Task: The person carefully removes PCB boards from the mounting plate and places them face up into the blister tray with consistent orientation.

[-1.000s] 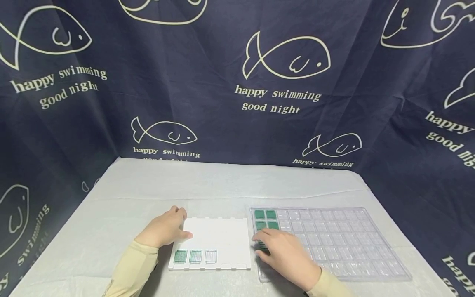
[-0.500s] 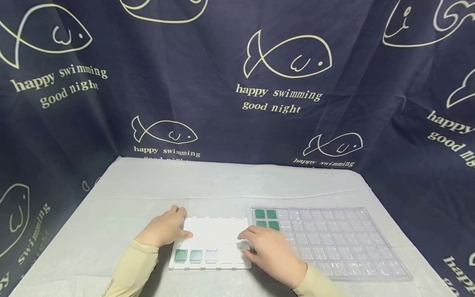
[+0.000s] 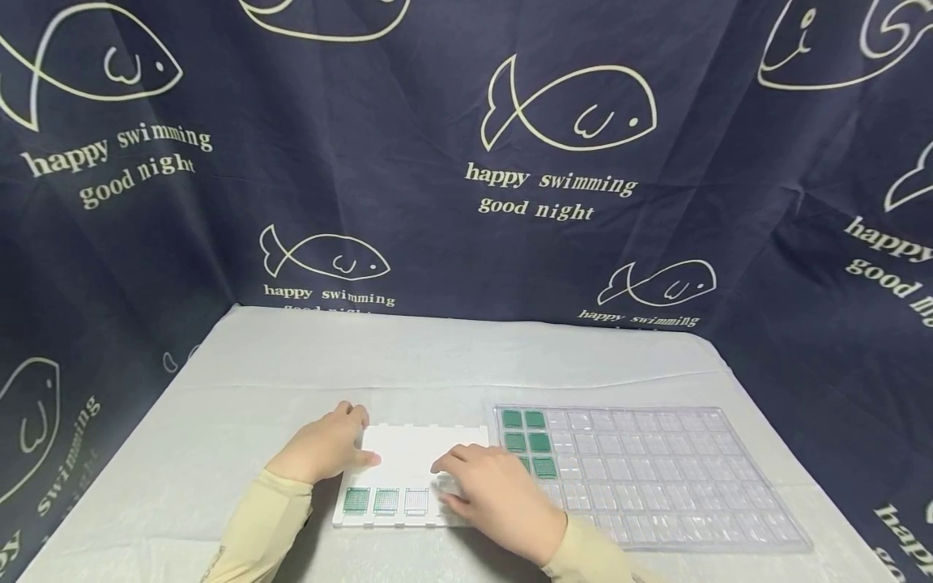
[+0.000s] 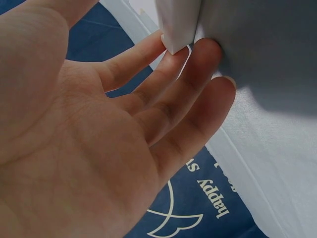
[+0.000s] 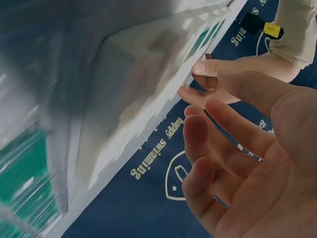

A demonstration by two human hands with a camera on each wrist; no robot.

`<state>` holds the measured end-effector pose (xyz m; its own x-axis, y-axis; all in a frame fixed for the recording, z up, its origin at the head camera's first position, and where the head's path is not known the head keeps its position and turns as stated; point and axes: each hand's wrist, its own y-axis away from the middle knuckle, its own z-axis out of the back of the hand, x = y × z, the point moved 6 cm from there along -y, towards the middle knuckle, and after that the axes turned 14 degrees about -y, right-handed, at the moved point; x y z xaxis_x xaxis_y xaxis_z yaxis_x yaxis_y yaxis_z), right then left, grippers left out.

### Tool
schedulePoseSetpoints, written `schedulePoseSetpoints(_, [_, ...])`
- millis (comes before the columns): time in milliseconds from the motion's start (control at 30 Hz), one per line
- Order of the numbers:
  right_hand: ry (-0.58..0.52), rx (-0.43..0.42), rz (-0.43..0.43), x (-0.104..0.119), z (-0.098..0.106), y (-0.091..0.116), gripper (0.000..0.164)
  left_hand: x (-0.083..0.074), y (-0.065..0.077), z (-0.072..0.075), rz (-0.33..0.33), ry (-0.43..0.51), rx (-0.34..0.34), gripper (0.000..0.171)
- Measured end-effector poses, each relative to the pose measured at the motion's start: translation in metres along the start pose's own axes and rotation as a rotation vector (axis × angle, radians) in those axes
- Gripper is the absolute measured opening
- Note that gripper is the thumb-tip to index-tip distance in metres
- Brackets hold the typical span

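Observation:
A white slotted board [image 3: 408, 453] lies on the table, with three small square grid-patterned circuit boards [image 3: 355, 501] in a row along its near edge. My left hand [image 3: 324, 445] holds the board's left side, its thumb on the top face. In the left wrist view, the fingertips [image 4: 205, 52] reach the board's edge from outside. My right hand [image 3: 503, 495] hangs over the board's right half, beside the third circuit board. Its thumb and fingers [image 5: 195, 131] are bent with a gap between; I cannot tell whether a thin piece is pinched there.
Right of the white board stands a clear plastic compartment tray [image 3: 641, 470], close beside it. Several green circuit boards [image 3: 535, 419] sit in its left columns. The table [image 3: 437, 352] has a white cloth, and a dark blue fish-print curtain [image 3: 430, 162] surrounds it.
My right hand has moved left from the tray's left columns to over the white board, uncovering green circuit boards in the tray. The left hand keeps its place.

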<state>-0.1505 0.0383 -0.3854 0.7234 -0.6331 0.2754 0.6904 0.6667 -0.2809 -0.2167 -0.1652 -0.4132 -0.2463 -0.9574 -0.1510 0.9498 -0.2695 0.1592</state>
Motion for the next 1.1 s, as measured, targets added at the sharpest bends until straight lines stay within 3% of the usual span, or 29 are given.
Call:
schedulePoseSetpoints(667, [0.033, 0.094, 0.041, 0.019, -0.023, -0.015, 0.03, -0.001, 0.002, 0.003, 0.003, 0.013, -0.007, 0.056])
schedulePoseSetpoints(1100, [0.05, 0.082, 0.061, 0.018, -0.031, -0.014, 0.026, 0.0, 0.0, 0.002, -0.001, 0.009, -0.014, 0.055])
